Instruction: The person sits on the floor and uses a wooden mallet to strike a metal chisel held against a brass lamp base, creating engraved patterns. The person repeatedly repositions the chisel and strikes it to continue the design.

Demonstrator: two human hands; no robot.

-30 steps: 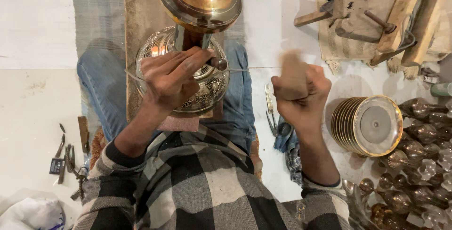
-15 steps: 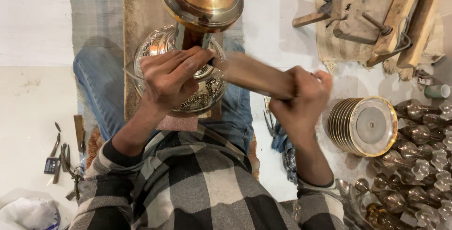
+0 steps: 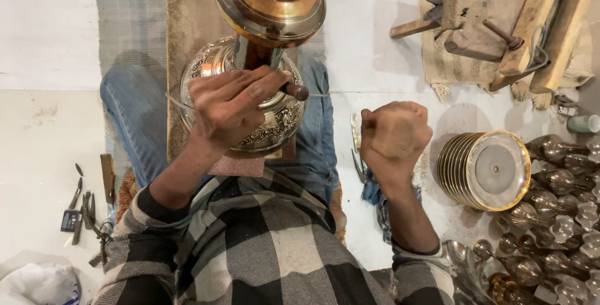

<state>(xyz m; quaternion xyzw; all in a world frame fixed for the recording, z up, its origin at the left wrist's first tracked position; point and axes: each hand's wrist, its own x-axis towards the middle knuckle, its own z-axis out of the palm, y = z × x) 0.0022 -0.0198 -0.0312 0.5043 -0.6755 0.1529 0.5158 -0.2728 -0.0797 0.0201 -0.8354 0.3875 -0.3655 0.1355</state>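
An engraved silver-coloured metal vessel [image 3: 281,120] rests on my lap, with a polished copper-coloured pot [image 3: 270,2] standing above it. My left hand [image 3: 228,108] lies across the vessel and grips a thin metal punch [image 3: 300,91] with a rounded dark head, held sideways against the engraved surface. My right hand [image 3: 395,136] is a closed fist raised to the right of the vessel, apart from it. It is clenched around a wooden striker that I see end-on, almost all of it hidden by the fingers.
A stack of brass-rimmed plates [image 3: 490,170] lies at the right, with several small shiny metal pieces [image 3: 562,205] beside it. Wooden-handled tools [image 3: 500,24] lie on a cloth at the top right. Small hand tools [image 3: 84,208] sit on the floor at the left.
Half a second ago the wooden striker reached across to the punch head. My right hand has since swung back to the right and up. My left hand has stayed on the vessel.
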